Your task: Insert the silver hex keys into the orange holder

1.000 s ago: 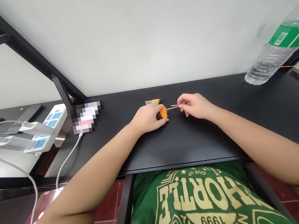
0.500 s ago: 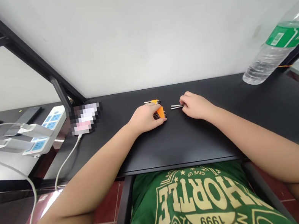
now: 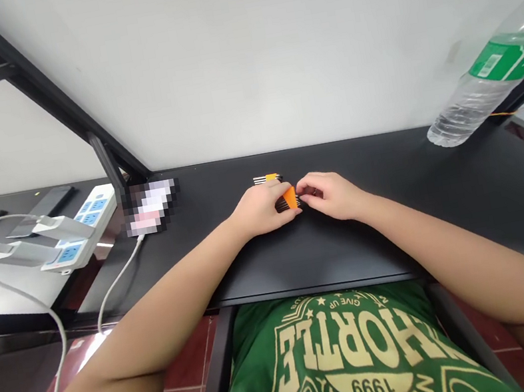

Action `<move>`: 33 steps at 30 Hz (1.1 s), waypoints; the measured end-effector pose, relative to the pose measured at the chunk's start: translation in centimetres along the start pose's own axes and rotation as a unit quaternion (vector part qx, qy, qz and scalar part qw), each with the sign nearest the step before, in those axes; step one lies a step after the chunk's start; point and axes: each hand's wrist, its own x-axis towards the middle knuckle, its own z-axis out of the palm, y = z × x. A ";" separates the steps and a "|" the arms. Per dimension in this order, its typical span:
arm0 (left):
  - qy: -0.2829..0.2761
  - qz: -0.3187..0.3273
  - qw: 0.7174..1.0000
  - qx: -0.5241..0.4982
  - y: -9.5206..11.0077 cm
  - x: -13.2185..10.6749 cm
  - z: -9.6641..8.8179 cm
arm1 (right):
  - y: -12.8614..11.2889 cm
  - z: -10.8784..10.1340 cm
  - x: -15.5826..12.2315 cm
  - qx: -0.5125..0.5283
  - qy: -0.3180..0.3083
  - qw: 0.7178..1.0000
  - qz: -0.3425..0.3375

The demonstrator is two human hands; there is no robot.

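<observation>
Gripping the orange hex-key holder (image 3: 289,198) on the black table (image 3: 420,202), the left hand (image 3: 259,210) is closed around it while the right hand (image 3: 330,196) pinches its key tips. One key seems to be the step in hand; moving it calls for a steady hold and a fine pinch

A water bottle (image 3: 490,81) is blocking the far right, a power strip (image 3: 76,230) the left; the black desk (image 3: 397,213) between is lying open.
</observation>
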 end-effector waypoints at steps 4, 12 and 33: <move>-0.007 0.010 1.000 0.005 0.2 0.0 0.1 | -0.3 0.7 0.0 0.072 -0.013 0.997 0.039; -0.005 0.014 1.000 0.007 0.5 0.0 0.1 | -0.1 0.7 -0.1 0.225 -0.057 0.966 0.112; -0.041 -0.001 0.998 0.044 -0.5 0.1 0.0 | 2.3 -3.4 -0.4 -0.223 -0.040 0.967 0.119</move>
